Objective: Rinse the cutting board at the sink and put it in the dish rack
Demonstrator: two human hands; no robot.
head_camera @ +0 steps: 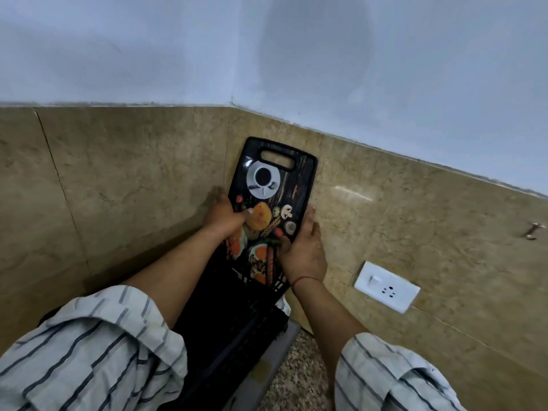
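Racking was the step in hand: my left hand [223, 217] and right hand [303, 247] clamped the cutting board's [268, 200] edges, upright, its foot inside the dish rack [237, 315]. Next, I judged, seat it and release.

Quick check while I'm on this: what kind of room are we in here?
Most likely a home kitchen corner: a printed cutting board held upright over a black dish rack, tan tiled backsplash, and a speckled stone counter.
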